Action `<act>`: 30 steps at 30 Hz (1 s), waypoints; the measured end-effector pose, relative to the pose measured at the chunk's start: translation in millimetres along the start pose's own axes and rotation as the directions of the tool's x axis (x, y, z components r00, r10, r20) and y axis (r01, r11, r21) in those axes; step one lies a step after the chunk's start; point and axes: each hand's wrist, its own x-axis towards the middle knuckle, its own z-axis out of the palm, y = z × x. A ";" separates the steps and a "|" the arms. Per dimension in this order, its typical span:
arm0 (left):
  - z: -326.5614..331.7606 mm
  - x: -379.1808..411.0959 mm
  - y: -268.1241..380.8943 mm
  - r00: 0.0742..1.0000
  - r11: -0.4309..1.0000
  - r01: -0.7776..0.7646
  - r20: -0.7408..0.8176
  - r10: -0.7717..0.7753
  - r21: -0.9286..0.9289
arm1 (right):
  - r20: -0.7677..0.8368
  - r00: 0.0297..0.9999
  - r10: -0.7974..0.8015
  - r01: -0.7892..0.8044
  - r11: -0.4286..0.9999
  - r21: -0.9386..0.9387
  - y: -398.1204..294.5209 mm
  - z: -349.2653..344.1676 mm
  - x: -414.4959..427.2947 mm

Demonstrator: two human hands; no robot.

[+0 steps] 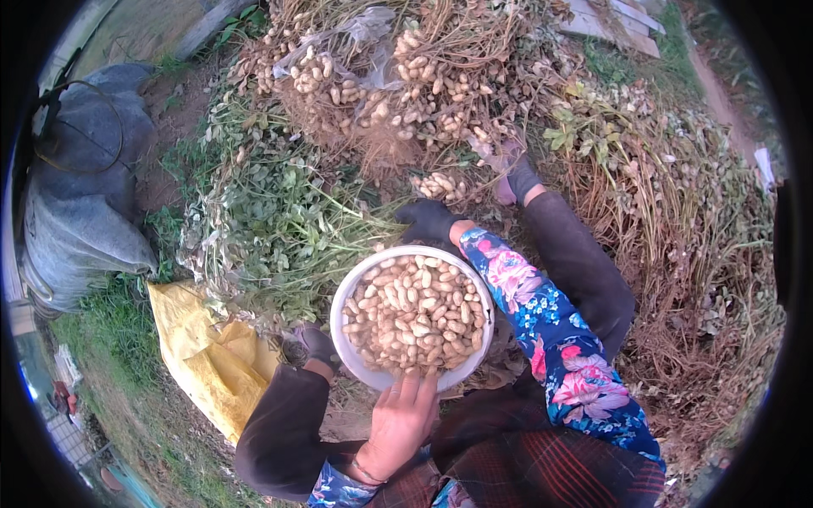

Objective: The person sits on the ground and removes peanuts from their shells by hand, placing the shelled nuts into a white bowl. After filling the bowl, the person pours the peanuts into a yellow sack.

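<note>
A round white bowl [342, 336], filled with unshelled peanuts [413, 311], is between my legs. My bare left hand [401, 413] reaches over its near rim, fingertips against the nearest peanuts. Whether anything is pinched under those fingers is hidden. Just beyond the far rim, my right hand [429, 221] in a dark glove closes around the stems of a peanut plant [356, 213]. Leafy green stalks spread to the left of that hand, and a cluster of pods [439, 186] lies just past it.
A heap of uprooted peanut plants [406, 95] with pods rises ahead, tangled with torn plastic film [371, 38]. More dried vines [660, 254] pile up at right. To the left are a yellow woven sack [209, 355] and a grey cloth cover [89, 209]. My shoes flank the bowl.
</note>
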 end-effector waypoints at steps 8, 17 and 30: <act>8.7 -8.7 -0.7 0.995 0.999 -0.044 0.090 0.043 0.004 | -0.450 0.891 0.057 -0.157 0.970 -0.187 38.4 0.0 5.9; 9.3 -0.5 -6.8 0.995 0.999 -0.030 0.096 0.026 0.037 | -0.097 0.995 -0.001 -0.045 0.879 -0.475 18.0 13.4 37.3; 6.3 -2.5 -9.5 0.999 0.993 -0.037 0.020 0.035 0.116 | 0.007 0.988 -0.155 0.140 0.874 -0.465 -3.1 23.5 120.5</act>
